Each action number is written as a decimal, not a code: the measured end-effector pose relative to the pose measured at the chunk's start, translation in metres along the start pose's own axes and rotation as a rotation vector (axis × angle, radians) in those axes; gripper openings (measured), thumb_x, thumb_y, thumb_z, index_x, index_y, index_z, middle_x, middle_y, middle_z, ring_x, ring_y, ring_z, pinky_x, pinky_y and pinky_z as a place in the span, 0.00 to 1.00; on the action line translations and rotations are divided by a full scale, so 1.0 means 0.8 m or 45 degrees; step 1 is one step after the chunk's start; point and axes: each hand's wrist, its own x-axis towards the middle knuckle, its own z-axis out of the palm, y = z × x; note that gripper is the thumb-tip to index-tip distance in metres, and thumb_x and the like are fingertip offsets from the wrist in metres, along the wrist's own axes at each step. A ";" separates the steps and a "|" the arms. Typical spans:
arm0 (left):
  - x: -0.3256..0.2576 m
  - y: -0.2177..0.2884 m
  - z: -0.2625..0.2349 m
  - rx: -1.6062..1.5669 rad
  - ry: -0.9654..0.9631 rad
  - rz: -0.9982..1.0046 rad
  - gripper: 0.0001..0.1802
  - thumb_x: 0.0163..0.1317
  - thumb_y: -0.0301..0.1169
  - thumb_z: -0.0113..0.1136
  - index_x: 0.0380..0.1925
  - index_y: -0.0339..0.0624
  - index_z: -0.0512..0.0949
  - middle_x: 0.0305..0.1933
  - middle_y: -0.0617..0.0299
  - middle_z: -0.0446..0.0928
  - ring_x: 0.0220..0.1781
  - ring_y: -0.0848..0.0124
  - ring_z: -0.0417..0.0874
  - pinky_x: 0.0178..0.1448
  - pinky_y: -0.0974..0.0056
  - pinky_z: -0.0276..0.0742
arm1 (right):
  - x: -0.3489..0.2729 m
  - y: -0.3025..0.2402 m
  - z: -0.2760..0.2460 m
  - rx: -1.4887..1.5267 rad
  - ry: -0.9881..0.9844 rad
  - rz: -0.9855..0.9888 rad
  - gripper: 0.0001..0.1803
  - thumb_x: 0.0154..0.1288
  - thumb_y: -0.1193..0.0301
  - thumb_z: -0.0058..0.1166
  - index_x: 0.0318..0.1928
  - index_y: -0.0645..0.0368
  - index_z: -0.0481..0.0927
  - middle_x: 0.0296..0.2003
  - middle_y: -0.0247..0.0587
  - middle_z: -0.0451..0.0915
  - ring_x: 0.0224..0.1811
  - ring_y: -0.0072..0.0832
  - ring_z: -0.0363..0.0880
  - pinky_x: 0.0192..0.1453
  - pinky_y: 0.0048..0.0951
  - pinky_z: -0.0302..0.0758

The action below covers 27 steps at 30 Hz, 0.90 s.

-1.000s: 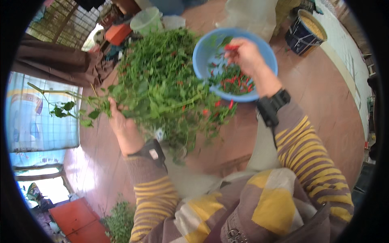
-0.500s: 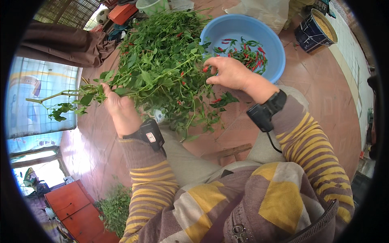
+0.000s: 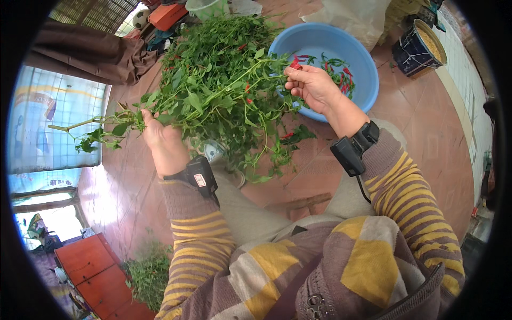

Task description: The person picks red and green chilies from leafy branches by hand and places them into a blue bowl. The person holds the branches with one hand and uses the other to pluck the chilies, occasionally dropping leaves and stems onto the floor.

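Observation:
My left hand [image 3: 160, 140] is closed around the stem of a leafy chili pepper branch [image 3: 205, 101], whose bare stalk end sticks out to the left. Between the thumb and fingers of my right hand [image 3: 314, 92] is a red chili pepper [image 3: 296, 63], held at the branch's right tip, over the near left rim of a blue basin [image 3: 368, 58]. Inside the basin lie several red and green chili peppers [image 3: 345, 80], partly hidden by my right hand. A few red peppers still show among the leaves of the branch.
A large heap of green chili plants [image 3: 224, 42] lies beyond the branch. At the far right stands a dark bucket [image 3: 413, 50] of yellowish grains. A fallen leafy sprig [image 3: 298, 134] rests on the tiles; more greenery [image 3: 152, 274] lies by a red cabinet [image 3: 88, 258].
My right hand has moved up and to the right toward the basin, its fingers now pinching a red chili pepper. My left hand keeps its grip on the branch, shifted slightly right.

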 end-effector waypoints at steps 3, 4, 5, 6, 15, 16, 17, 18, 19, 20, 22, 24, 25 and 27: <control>0.001 -0.002 0.000 -0.075 -0.071 -0.083 0.27 0.69 0.49 0.33 0.53 0.39 0.67 0.55 0.49 0.71 0.55 0.52 0.72 0.59 0.45 0.69 | 0.001 -0.003 -0.007 0.067 -0.060 -0.010 0.08 0.61 0.69 0.55 0.37 0.60 0.75 0.28 0.29 0.75 0.27 0.17 0.76 0.27 0.16 0.72; 0.002 -0.003 0.000 -0.052 -0.069 -0.080 0.27 0.69 0.48 0.33 0.53 0.39 0.67 0.55 0.49 0.71 0.55 0.52 0.72 0.59 0.45 0.69 | 0.001 -0.002 -0.010 0.079 -0.042 0.000 0.08 0.61 0.69 0.55 0.37 0.60 0.75 0.28 0.29 0.76 0.28 0.17 0.76 0.27 0.16 0.72; 0.003 -0.004 0.000 -0.046 -0.095 -0.088 0.26 0.69 0.48 0.33 0.53 0.39 0.67 0.55 0.49 0.71 0.55 0.52 0.72 0.59 0.45 0.69 | 0.002 -0.001 -0.011 0.089 -0.026 0.011 0.08 0.61 0.69 0.55 0.37 0.60 0.75 0.28 0.30 0.76 0.28 0.17 0.76 0.27 0.16 0.72; 0.003 -0.005 0.000 -0.046 -0.115 -0.077 0.26 0.69 0.48 0.33 0.53 0.39 0.67 0.54 0.49 0.71 0.55 0.52 0.72 0.59 0.45 0.69 | 0.002 -0.001 -0.011 0.111 -0.032 -0.019 0.08 0.61 0.69 0.55 0.37 0.60 0.75 0.28 0.30 0.76 0.28 0.17 0.76 0.27 0.16 0.71; 0.002 0.018 -0.019 -0.016 -0.079 -0.031 0.26 0.69 0.49 0.33 0.52 0.40 0.67 0.52 0.51 0.72 0.52 0.53 0.73 0.58 0.45 0.70 | 0.008 -0.066 -0.065 0.465 0.473 -0.297 0.05 0.61 0.72 0.54 0.31 0.56 0.72 0.23 0.29 0.72 0.23 0.14 0.70 0.19 0.16 0.63; 0.004 0.021 -0.022 -0.046 -0.117 -0.018 0.26 0.69 0.49 0.33 0.53 0.40 0.66 0.53 0.50 0.71 0.53 0.53 0.73 0.58 0.45 0.70 | 0.007 -0.072 -0.079 0.175 0.490 -0.354 0.05 0.62 0.71 0.53 0.32 0.58 0.73 0.24 0.30 0.74 0.24 0.16 0.72 0.21 0.17 0.65; 0.007 0.023 -0.023 -0.035 -0.103 0.024 0.26 0.69 0.49 0.33 0.54 0.40 0.66 0.54 0.50 0.70 0.54 0.52 0.72 0.58 0.45 0.70 | 0.009 -0.073 -0.089 0.070 0.492 -0.326 0.05 0.62 0.71 0.53 0.32 0.58 0.73 0.25 0.31 0.74 0.24 0.17 0.72 0.22 0.17 0.66; 0.011 0.024 -0.024 -0.027 -0.125 0.069 0.26 0.69 0.49 0.33 0.55 0.40 0.65 0.55 0.50 0.69 0.54 0.52 0.72 0.58 0.45 0.70 | 0.011 -0.072 -0.098 -0.033 0.499 -0.329 0.06 0.62 0.70 0.53 0.32 0.59 0.73 0.25 0.31 0.74 0.24 0.17 0.72 0.23 0.18 0.67; 0.013 0.025 -0.025 -0.042 -0.109 0.065 0.27 0.69 0.49 0.33 0.55 0.40 0.65 0.56 0.50 0.68 0.54 0.52 0.71 0.59 0.45 0.69 | 0.013 -0.072 -0.104 -0.114 0.551 -0.311 0.06 0.62 0.70 0.53 0.33 0.60 0.73 0.26 0.33 0.75 0.25 0.19 0.73 0.24 0.18 0.68; 0.015 0.025 -0.026 -0.041 -0.117 0.090 0.27 0.69 0.49 0.33 0.56 0.40 0.64 0.57 0.50 0.68 0.55 0.52 0.71 0.59 0.45 0.69 | 0.013 -0.070 -0.107 -0.195 0.585 -0.298 0.06 0.62 0.70 0.53 0.33 0.60 0.73 0.27 0.34 0.75 0.26 0.20 0.74 0.25 0.19 0.69; 0.017 0.025 -0.026 -0.087 -0.049 0.038 0.27 0.69 0.48 0.32 0.56 0.39 0.64 0.57 0.50 0.68 0.55 0.52 0.71 0.59 0.45 0.69 | 0.012 -0.065 -0.106 -0.135 0.579 -0.216 0.08 0.61 0.70 0.54 0.35 0.62 0.74 0.28 0.38 0.76 0.27 0.23 0.75 0.26 0.20 0.71; 0.015 0.026 -0.024 -0.079 -0.093 0.018 0.27 0.69 0.48 0.32 0.56 0.39 0.64 0.57 0.50 0.68 0.55 0.52 0.71 0.59 0.45 0.69 | 0.009 -0.060 -0.095 0.148 0.528 -0.094 0.11 0.60 0.69 0.56 0.37 0.66 0.74 0.30 0.42 0.77 0.29 0.27 0.77 0.27 0.22 0.73; 0.013 0.025 -0.023 -0.079 -0.111 0.004 0.27 0.69 0.48 0.32 0.56 0.39 0.64 0.57 0.50 0.68 0.55 0.52 0.71 0.59 0.45 0.69 | 0.006 -0.056 -0.087 -0.026 0.424 0.014 0.14 0.59 0.69 0.57 0.39 0.67 0.74 0.31 0.43 0.78 0.29 0.28 0.77 0.27 0.23 0.73; 0.008 0.026 -0.019 -0.095 -0.097 -0.010 0.27 0.69 0.48 0.32 0.56 0.39 0.64 0.57 0.49 0.68 0.55 0.52 0.71 0.60 0.45 0.68 | 0.002 -0.041 -0.067 -0.384 0.337 0.221 0.19 0.57 0.68 0.59 0.43 0.70 0.75 0.33 0.46 0.78 0.30 0.30 0.78 0.27 0.24 0.74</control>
